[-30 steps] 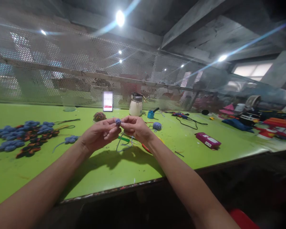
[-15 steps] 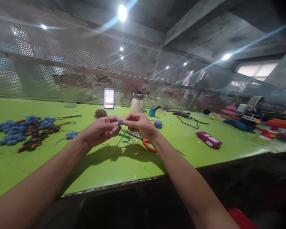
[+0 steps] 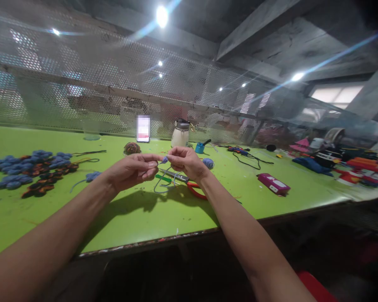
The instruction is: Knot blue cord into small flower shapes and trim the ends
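A small blue-purple yarn piece is pinched in the fingertips of my right hand. My left hand has its index finger stretched out to the piece, the other fingers curled; whether it grips the piece is unclear. A pale yarn tail hangs below the hands in a loop. Under and behind them lie scissors with red handles and a green tool. A blue crocheted piece is on the table left of my left hand.
Blue and dark-orange crocheted pieces are heaped at left on the green table. Behind the hands are a multicoloured yarn ball, phone, jar and blue yarn ball. A magenta box lies at right.
My left index finger has straightened along the yarn piece, which now shows more between the fingertips. My right hand has turned slightly, and the whole view has shifted a little.
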Demonstrator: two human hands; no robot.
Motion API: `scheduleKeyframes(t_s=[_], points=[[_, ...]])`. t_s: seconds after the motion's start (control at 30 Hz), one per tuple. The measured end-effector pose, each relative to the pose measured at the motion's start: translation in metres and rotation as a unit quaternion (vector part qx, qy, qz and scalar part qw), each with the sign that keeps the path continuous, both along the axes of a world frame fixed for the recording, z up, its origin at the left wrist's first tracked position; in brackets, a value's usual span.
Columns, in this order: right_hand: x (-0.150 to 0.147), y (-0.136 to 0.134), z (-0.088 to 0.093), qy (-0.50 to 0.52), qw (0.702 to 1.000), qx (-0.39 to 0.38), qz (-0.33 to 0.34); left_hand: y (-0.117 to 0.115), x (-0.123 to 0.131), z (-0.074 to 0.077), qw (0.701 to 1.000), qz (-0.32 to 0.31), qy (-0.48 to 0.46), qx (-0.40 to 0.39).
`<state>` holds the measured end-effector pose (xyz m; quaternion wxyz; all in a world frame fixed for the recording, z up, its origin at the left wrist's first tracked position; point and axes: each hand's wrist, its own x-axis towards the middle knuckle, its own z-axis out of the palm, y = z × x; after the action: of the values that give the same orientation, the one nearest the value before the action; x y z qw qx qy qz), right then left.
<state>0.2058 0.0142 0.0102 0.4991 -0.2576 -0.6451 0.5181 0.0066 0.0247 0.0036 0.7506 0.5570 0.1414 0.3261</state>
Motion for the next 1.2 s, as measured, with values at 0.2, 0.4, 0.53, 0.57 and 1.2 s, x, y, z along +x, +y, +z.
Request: scheduleKeyframes(t_s=[0.2,0.4,0.53,0.57,1.2], points=[[-0.005,0.002,-0.002,0.016,1.0,-0.016,-0.015,-0.003,0.007,-0.001,0.995,0.1,0.009,0.005],[-0.011,0.004,-0.006,0.011,0.999,-0.017,-0.036,-0.003,0.017,-0.002,0.983,0.183,0.015,0.03],[-0.012,0.003,-0.006,0.016,0.999,-0.01,-0.029,-0.003,0.016,-0.004,0.987,0.157,-0.004,0.017],[-0.012,0.002,-0.006,0.015,0.999,-0.009,-0.028,-0.004,0.015,-0.004,0.99,0.141,-0.014,0.013],[-0.022,-0.006,-0.006,0.015,0.998,-0.046,0.038,-0.008,0.01,0.002,0.991,-0.025,-0.101,-0.085]])
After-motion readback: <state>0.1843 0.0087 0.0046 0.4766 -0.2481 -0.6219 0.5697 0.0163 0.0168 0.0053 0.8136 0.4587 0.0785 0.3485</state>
